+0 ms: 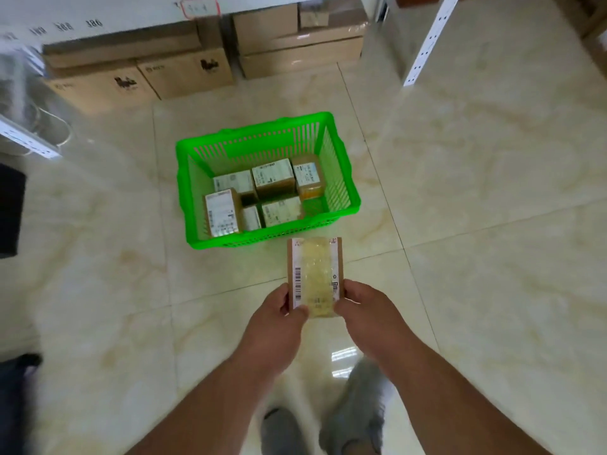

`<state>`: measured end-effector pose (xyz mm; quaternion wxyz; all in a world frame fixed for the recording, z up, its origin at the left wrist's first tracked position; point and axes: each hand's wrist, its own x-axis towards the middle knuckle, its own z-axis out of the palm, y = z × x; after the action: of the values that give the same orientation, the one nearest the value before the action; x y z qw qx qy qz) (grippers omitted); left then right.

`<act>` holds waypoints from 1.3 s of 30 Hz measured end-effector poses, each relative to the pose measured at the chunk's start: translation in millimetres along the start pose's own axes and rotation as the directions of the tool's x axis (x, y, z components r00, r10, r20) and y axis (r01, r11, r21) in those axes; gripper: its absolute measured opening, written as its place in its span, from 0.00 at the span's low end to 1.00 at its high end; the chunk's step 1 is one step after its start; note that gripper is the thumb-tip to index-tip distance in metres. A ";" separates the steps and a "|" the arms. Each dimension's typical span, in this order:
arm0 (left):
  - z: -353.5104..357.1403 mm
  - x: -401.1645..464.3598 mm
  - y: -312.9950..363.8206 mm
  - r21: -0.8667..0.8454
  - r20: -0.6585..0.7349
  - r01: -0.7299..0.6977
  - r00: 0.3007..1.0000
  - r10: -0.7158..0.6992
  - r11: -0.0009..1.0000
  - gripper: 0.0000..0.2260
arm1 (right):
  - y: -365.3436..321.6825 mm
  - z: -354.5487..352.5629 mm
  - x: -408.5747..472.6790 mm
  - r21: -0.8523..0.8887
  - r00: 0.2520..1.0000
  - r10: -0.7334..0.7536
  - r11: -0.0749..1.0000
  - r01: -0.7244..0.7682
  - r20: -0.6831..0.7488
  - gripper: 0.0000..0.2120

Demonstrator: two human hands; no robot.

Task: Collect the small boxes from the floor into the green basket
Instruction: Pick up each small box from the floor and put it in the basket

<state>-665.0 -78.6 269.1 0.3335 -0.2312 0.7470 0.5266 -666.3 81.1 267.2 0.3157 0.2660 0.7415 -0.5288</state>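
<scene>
At the far left, a dark object is sitting at the frame edge, too cut off to identify. Behind it, brown corrugated cardboard cartons are lining the base of a white shelf unit on the glossy cream tiled floor.

Moving right, the bright green slatted plastic basket is standing on the floor ahead of the person. Six small brown cardboard boxes with white printed labels are lying inside it, packed close together toward its left and middle, while a bare patch of the basket bottom is showing at the near right corner.

Just in front of the basket's near rim, a small brown cardboard box wrapped in yellowish tape with a barcode label is being held up off the floor, its far edge overlapping the rim in this view. The left hand is gripping the box's near left corner, thumb lying across the top face and fingers curled under the edge. The right hand is gripping the near right corner in the same way, thumb on top, fingers wrapping the side. Both bare forearms are reaching forward from the bottom of the frame.

Below them, two grey shoes are showing, blurred. At the upper right, a white perforated metal shelf upright is standing on the floor.
</scene>
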 end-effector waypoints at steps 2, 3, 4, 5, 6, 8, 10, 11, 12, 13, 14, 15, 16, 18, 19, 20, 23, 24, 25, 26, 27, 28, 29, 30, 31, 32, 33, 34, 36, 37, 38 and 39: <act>-9.4 9.1 10.7 -0.023 -0.011 0.017 1.000 -0.017 1.000 0.18 | -15.5 3.1 13.9 0.000 1.000 0.009 1.000 -0.009 0.009 0.19; -12.9 14.8 17.6 -0.026 -0.020 0.019 1.000 -0.020 0.999 0.18 | -23.5 3.1 21.7 -0.005 1.000 0.012 1.000 -0.012 0.014 0.20; -16.2 21.0 25.2 -0.028 -0.027 0.020 0.999 -0.020 0.999 0.18 | -31.6 2.5 29.4 -0.012 1.000 0.014 1.000 -0.014 0.018 0.21; -19.4 27.1 33.5 -0.030 -0.036 0.024 0.999 -0.025 0.999 0.18 | -40.4 0.9 36.8 -0.020 1.000 0.017 1.000 -0.017 0.025 0.22; -22.6 32.7 42.5 -0.034 -0.046 0.031 0.998 -0.032 0.999 0.18 | -49.4 -0.8 44.3 -0.028 0.999 0.018 0.999 -0.017 0.034 0.23; -29.2 43.3 59.9 -0.046 -0.067 0.046 0.996 -0.050 0.998 0.18 | -68.0 -4.8 58.7 -0.056 0.998 0.011 0.998 -0.008 0.055 0.25; -35.2 55.5 75.9 -0.068 -0.087 0.063 0.994 -0.069 0.996 0.19 | -86.6 -8.1 72.5 -0.093 0.997 -0.001 0.996 0.008 0.076 0.26; -37.3 63.5 82.7 -0.075 -0.088 0.066 0.993 -0.073 0.995 0.19 | -95.8 -9.3 81.0 -0.105 0.997 0.002 0.994 0.006 0.079 0.27; -39.7 73.6 87.3 -0.074 -0.089 0.066 0.993 -0.072 0.995 0.20 | -104.5 -10.1 90.3 -0.115 0.997 0.004 0.993 0.005 0.079 0.28; -42.1 83.3 91.5 -0.081 -0.096 0.065 0.993 -0.073 0.995 0.21 | -112.2 -9.9 100.1 -0.127 0.997 0.005 0.992 0.005 0.078 0.27; -44.3 93.0 95.0 -0.096 -0.104 0.060 0.992 -0.070 0.994 0.22 | -119.1 -9.2 110.0 -0.141 0.997 0.002 0.990 0.009 0.079 0.27; -46.4 102.8 97.8 -0.115 -0.110 0.055 0.992 -0.068 0.992 0.21 | -126.2 -8.1 119.8 -0.155 0.997 -0.005 0.988 0.017 0.079 0.27; -49.2 112.7 99.7 -0.126 -0.118 0.052 0.991 -0.067 0.991 0.21 | -132.0 -5.7 130.7 -0.170 0.997 -0.012 0.985 0.025 0.078 0.26; -56.9 132.5 101.1 -0.136 -0.134 0.062 0.988 -0.080 0.989 0.21 | -141.3 1.8 151.7 -0.188 0.997 -0.017 0.982 0.031 0.080 0.25; -60.6 144.1 100.3 -0.143 -0.138 0.068 0.987 -0.088 0.987 0.20 | -145.0 6.4 162.6 -0.193 0.997 -0.016 0.981 0.031 0.080 0.24; -64.7 156.2 98.4 -0.144 -0.144 0.082 0.984 -0.103 0.986 0.19 | -147.6 11.4 174.1 -0.200 0.996 -0.019 0.979 0.035 0.083 0.24; -74.5 192.6 92.4 -0.118 -0.140 0.123 0.980 -0.140 0.985 0.18 | -148.4 26.3 207.6 -0.224 0.995 -0.014 0.974 0.035 0.096 0.23; -77.1 205.6 88.4 -0.114 -0.126 0.137 0.980 -0.151 0.984 0.18 | -147.2 31.6 219.7 -0.231 0.995 -0.006 0.972 0.029 0.100 0.22; -80.3 218.3 84.6 -0.114 -0.117 0.151 0.979 -0.164 0.982 0.18 | -146.4 37.1 231.9 -0.245 0.994 0.004 0.969 0.023 0.106 0.21; -83.6 230.3 81.0 -0.114 -0.108 0.164 0.978 -0.177 0.980 0.19 | -145.1 43.2 243.5 -0.262 0.993 0.013 0.965 0.017 0.115 0.20; -86.6 241.5 77.1 -0.109 -0.099 0.180 0.977 -0.191 0.978 0.19 | -143.9 49.2 254.0 -0.280 0.992 0.024 0.960 0.011 0.121 0.19; -89.4 252.6 73.5 -0.105 -0.093 0.196 0.974 -0.206 0.975 0.19 | -143.0 54.8 264.5 -0.296 0.992 0.032 0.955 0.006 0.125 0.18; -92.4 264.2 68.8 -0.097 -0.091 0.213 0.971 -0.222 0.972 0.19 | -141.8 60.5 274.5 -0.307 0.991 0.044 0.952 -0.003 0.127 0.17; -94.9 275.2 64.3 -0.088 -0.093 0.231 0.967 -0.239 0.969 0.19 | -140.3 66.0 284.1 -0.316 0.990 0.057 0.949 -0.014 0.128 0.17; -97.0 284.7 61.2 -0.078 -0.095 0.248 0.962 -0.255 0.965 0.19 | -138.2 71.1 292.9 -0.324 0.989 0.067 0.946 -0.020 0.132 0.18; -98.7 292.8 58.0 -0.068 -0.094 0.262 0.959 -0.268 0.963 0.18 | -135.6 76.2 301.4 -0.334 0.988 0.072 0.942 -0.023 0.136 0.19; -100.0 300.3 54.3 -0.060 -0.089 0.273 0.956 -0.278 0.960 0.19 | -132.7 80.9 309.2 -0.346 0.987 0.077 0.938 -0.025 0.138 0.21; -100.6 306.2 51.7 -0.054 -0.082 0.282 0.955 -0.286 0.958 0.19 | -129.4 85.1 316.2 -0.361 0.987 0.086 0.932 -0.032 0.136 0.22; -100.5 314.4 48.2 -0.050 -0.057 0.303 0.951 -0.305 0.952 0.20 | -122.2 91.3 327.7 -0.387 0.986 0.101 0.921 -0.042 0.134 0.23; -100.2 317.6 46.3 -0.053 -0.046 0.312 0.948 -0.314 0.949 0.20 | -119.6 93.4 331.9 -0.398 0.985 0.105 0.916 -0.044 0.134 0.22; -99.9 320.2 44.5 -0.058 -0.035 0.320 0.946 -0.322 0.946 0.20 | -117.8 94.8 335.3 -0.410 0.985 0.108 0.911 -0.043 0.137 0.20; -99.3 322.4 43.1 -0.064 -0.026 0.323 0.945 -0.325 0.944 0.20 | -116.9 95.6 337.8 -0.419 0.984 0.107 0.907 -0.038 0.142 0.19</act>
<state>-936.5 -155.5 79.4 0.3952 -0.3702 0.6887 0.4822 -956.2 -24.4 63.0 0.4435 0.1768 0.7984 -0.3668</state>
